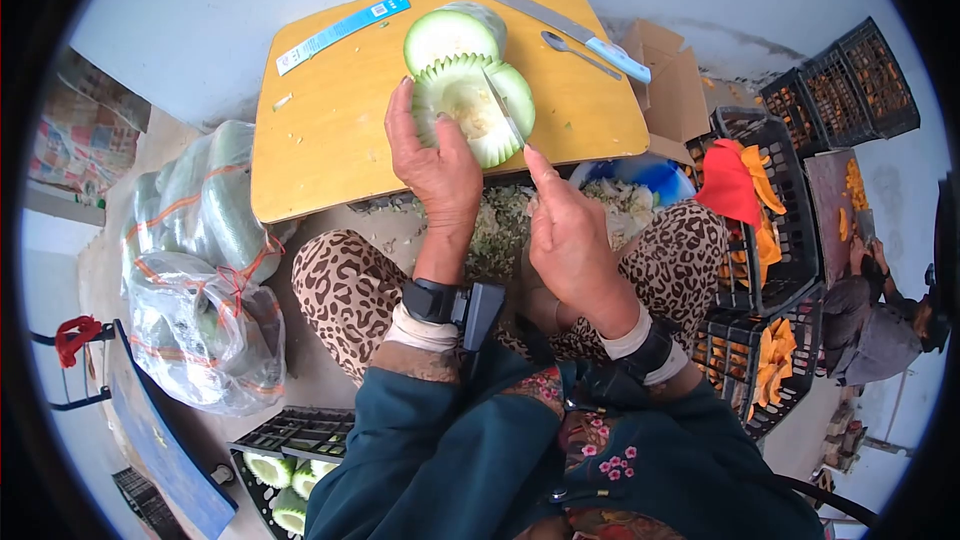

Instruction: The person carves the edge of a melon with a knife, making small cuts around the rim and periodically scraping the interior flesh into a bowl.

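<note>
A pale green melon piece (470, 105) with a zigzag-cut rim and hollowed, seedy centre rests at the front of the yellow table (340, 130). My left hand (437, 155) steadies its left and near side, thumb at the rim and fingers spread along the edge. My right hand (575, 240) is closed round the handle of a thin knife, whose blade (503, 105) lies across the right part of the melon piece. Just behind stands another cut melon piece (450, 37), its white face showing.
A blue-handled long knife (560, 22), a spoon (580, 54) and a blue packet (343, 34) lie on the table. Wrapped melons (210, 290) stand left, crates (770, 280) of orange pieces right, a carton (665, 85) beside the table. Another person (870, 330) works far right.
</note>
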The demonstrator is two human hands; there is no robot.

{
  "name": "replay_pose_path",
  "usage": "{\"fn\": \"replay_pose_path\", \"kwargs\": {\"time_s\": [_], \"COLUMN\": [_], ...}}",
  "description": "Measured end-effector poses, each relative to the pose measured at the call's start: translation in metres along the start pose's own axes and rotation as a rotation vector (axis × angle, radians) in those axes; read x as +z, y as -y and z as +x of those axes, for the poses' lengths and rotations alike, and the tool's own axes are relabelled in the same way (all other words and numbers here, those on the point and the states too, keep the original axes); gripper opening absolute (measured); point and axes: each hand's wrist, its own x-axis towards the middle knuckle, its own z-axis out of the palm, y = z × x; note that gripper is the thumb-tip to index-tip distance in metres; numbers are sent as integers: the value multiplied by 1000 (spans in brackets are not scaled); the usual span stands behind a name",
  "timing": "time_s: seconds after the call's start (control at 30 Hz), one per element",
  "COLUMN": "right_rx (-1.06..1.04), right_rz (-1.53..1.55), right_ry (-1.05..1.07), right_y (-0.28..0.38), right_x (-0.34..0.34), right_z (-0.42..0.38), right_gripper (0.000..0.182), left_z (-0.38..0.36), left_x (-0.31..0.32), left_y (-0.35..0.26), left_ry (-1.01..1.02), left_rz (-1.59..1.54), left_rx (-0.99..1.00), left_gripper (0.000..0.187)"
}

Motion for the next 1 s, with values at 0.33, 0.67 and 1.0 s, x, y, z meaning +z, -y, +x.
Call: {"fn": "replay_pose_path", "kwargs": {"time_s": [0.33,0.67,1.0], "right_rx": [-26,101,140], "right_rz": [43,160,458], "right_ry": [12,118,-60], "right_y": [-11,-33,-24], "right_x": [-5,-13,-10], "right_z": [-39,-92,-44], "right_gripper": [56,49,50], "left_z": [4,15,20], "left_x": [5,1,-5], "left_y": [-5,-1,4], "left_ry": [-39,16,75], "left_rz": [-140,-127,-241], "left_rx": [-75,-124,-174], "left_gripper": [45,50,51]}}
